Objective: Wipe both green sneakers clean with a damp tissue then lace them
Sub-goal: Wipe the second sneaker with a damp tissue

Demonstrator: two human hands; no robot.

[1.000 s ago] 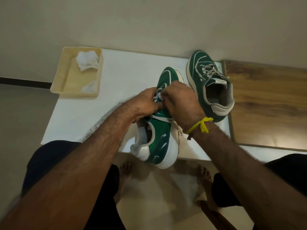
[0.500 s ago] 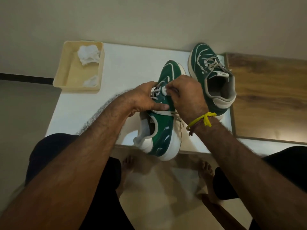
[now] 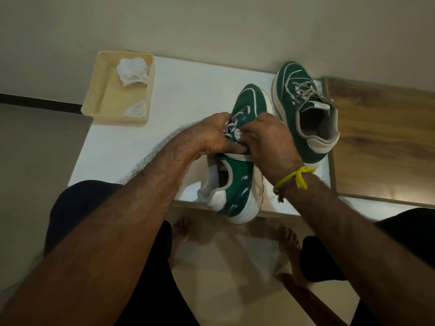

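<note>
Green near sneaker (image 3: 237,184) on white surface (image 3: 193,90); both hands, left (image 3: 211,135) and right (image 3: 270,142), pinching its laces (image 3: 231,124); second sneaker (image 3: 303,109) at two o'clock.

White table (image 3: 188,95) against pale wall (image 3: 211,24). Beige tray (image 3: 103,90) on table's far left corner — overhanging the edge. Wood panel (image 3: 381,137) just right of table, grain dark brown. Black stripe (image 3: 40,102) low on wall at left. Glossy floor (image 3: 223,267) below — bare feet (image 3: 180,229) on it. Yellow thread (image 3: 299,177) tied round wrist. Dark shorts (image 3: 77,208) over both thighs.
</note>
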